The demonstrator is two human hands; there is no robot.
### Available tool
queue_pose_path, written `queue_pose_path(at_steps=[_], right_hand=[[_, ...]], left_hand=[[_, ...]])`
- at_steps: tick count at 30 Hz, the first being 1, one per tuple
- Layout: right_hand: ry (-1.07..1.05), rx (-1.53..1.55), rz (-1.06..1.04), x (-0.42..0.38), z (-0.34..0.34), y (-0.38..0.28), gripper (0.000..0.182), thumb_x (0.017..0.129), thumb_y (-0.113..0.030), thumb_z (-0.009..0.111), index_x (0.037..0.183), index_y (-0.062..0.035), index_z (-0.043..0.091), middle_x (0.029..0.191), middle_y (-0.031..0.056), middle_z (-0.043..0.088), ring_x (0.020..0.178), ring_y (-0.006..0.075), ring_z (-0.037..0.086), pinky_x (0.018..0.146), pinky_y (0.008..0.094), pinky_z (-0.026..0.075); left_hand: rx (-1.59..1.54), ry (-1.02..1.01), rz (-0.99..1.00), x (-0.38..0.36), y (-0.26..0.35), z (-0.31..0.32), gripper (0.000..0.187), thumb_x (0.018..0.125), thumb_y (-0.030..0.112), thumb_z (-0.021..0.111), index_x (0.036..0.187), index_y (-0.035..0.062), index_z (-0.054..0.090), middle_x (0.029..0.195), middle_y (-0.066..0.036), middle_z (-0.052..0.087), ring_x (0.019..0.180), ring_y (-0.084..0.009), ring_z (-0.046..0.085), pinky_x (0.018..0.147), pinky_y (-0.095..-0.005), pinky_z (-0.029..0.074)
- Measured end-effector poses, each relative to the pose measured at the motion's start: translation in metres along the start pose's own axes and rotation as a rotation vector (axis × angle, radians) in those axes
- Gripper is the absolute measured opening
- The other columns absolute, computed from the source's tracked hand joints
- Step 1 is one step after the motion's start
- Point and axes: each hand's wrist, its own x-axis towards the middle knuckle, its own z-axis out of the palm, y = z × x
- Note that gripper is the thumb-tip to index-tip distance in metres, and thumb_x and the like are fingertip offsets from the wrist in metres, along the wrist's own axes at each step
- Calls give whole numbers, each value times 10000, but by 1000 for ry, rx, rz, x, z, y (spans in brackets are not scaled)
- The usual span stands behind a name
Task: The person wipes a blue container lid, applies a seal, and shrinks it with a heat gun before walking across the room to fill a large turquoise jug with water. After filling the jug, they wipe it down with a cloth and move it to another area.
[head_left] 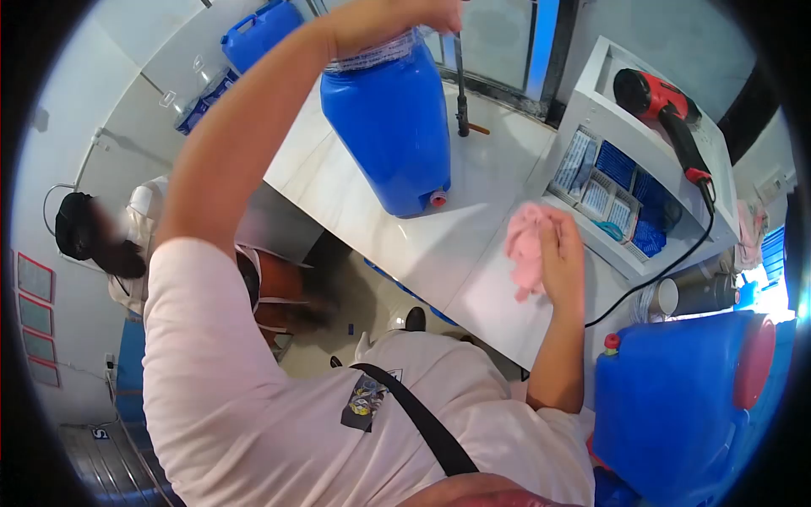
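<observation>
A blue plastic jerrycan [389, 127] stands on the white table, clear plastic wrap [376, 55] around its top and a small red-rimmed spout [438, 198] low on its front. My left hand [431, 13] reaches over its top at the upper edge of the view. Its fingers look curled, but what they hold is hidden. Close by those fingers runs a thin dark rod [461, 84] with an orange lever at its lower end. My right hand [562, 262] grips a crumpled pink cloth [525, 245] above the table, right of the jerrycan.
At the right, a white shelf unit [583, 93] bears a red-and-black heat gun [663, 106] with a trailing cord and baskets of blue-white packets. Another blue jerrycan [667, 406] stands lower right. Further left are a blue jerrycan [262, 34], bottles [203, 101] and a blurred person [139, 220].
</observation>
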Motion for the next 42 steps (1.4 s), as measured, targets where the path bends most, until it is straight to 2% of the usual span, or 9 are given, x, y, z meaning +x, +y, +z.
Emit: queue_pose_path(at_steps=[2, 7, 13, 15, 19, 29, 32, 37, 42], right_hand=[[-47, -100, 127, -17, -6, 31, 225, 1057, -173, 508, 1186, -8, 589, 1035, 52, 652, 931, 99, 589, 821, 248, 486], [-6, -7, 260, -29, -16, 84, 245, 1042, -219, 542, 1160, -7, 579, 946, 101, 664, 785, 117, 615, 682, 258, 526], [-93, 166, 458, 15, 32, 25, 347, 1004, -159, 583, 1303, -4, 500, 1074, 129, 649, 1027, 166, 622, 942, 269, 480], [-160, 23, -23, 27, 43, 30, 419, 957, -44, 572, 1355, 1, 452, 1229, 147, 595, 1168, 195, 585, 1014, 290, 451], [-192, 85, -71, 41, 51, -3, 492, 916, 23, 555, 1390, 6, 422, 1352, 162, 522, 1260, 198, 522, 1062, 311, 413], [140, -256, -640, 147, 72, -132, 369, 936, -130, 653, 1279, -26, 565, 1191, 119, 645, 1078, 183, 627, 932, 324, 496], [140, -264, -762, 187, 97, -162, 341, 948, -177, 632, 1266, -56, 604, 1121, 122, 669, 1057, 197, 634, 899, 321, 507], [-389, -414, -502, 214, 154, -187, 309, 1001, -202, 551, 1285, -91, 601, 1007, 53, 716, 983, 141, 662, 559, 298, 527], [-788, -806, -675, 268, 202, -175, 389, 1027, -339, 460, 1304, -122, 625, 1153, 60, 720, 1007, 199, 679, 800, 350, 540]], left_hand=[[1596, 506, 281, -35, -26, 6, 655, 910, 577, 590, 1460, 236, 489, 1376, -130, 557, 1269, -290, 535, 1123, -425, 343], [1575, 543, 49, -106, -62, -85, 790, 909, 592, 613, 1559, 217, 365, 1495, -166, 464, 1416, -335, 395, 1189, -455, 267], [877, 730, 157, -61, -36, -7, 866, 848, 656, 654, 1484, 98, 471, 1424, -236, 517, 1385, -393, 417, 1144, -474, 346], [958, 753, 113, -49, -38, 4, 881, 829, 667, 669, 1477, 100, 481, 1434, -233, 509, 1381, -395, 424, 1136, -478, 359], [1106, 511, 457, -69, -73, -67, 946, 775, 686, 718, 1477, 100, 476, 1467, -225, 480, 1360, -413, 450, 1131, -495, 368], [879, 773, 272, -47, -53, -11, 1088, 647, 626, 847, 1501, 95, 430, 1484, -253, 445, 1406, -409, 391, 1160, -477, 337], [847, 493, 419, -51, -72, -66, 1298, 600, 568, 907, 1553, -12, 244, 1516, -285, 354, 1394, -420, 385, 1158, -496, 326], [938, 552, 410, -68, -73, -58, 1397, 607, 584, 901, 1616, 109, 60, 1584, -224, 266, 1464, -382, 294, 1183, -478, 289], [654, 808, 353, -65, -85, -6, 1489, 663, 510, 916, 1561, 53, -179, 1598, -312, 50, 1480, -439, 208, 1197, -506, 232]])
